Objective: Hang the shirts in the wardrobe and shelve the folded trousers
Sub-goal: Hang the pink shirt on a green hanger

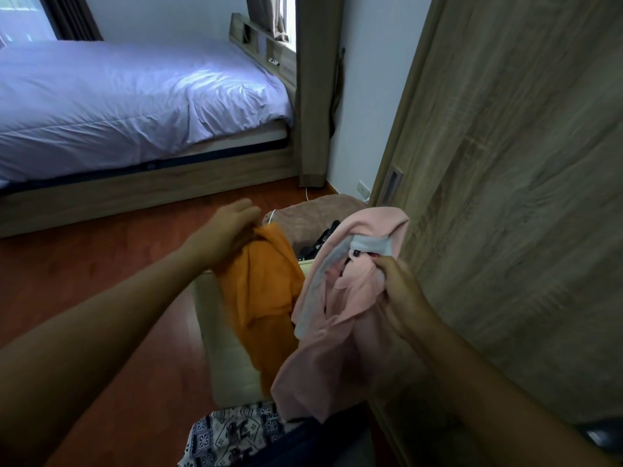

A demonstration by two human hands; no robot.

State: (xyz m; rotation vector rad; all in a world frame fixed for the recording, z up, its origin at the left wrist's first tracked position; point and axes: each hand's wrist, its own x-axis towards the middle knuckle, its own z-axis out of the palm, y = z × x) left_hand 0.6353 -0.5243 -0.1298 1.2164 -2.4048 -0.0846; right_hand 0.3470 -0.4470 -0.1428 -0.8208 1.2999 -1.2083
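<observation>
Over the laundry basket (pixel 219 318), our right hand (pixel 401 288) clutches the pink shirt (pixel 337 348), hanging lengthwise just left of the closed wardrobe door (pixel 505 163); our left hand (pixel 222 234) pinches the orange shirt (pixel 266 291), farther left.

An orange shirt (pixel 266 284) is hanging beside a pale pink shirt (pixel 340 318) that is showing a grey collar lining. The basket (pixel 229 348) under them is looking cream. A brown cloth (pixel 313 214) is lying behind it. Black-and-white patterned fabric (pixel 232 433) is showing at the bottom. The floor (pixel 101 264) is glowing reddish brown, the bed (pixel 128 96) is wearing lilac, and the wardrobe door (pixel 505 163) is showing grey-brown woodgrain.
</observation>
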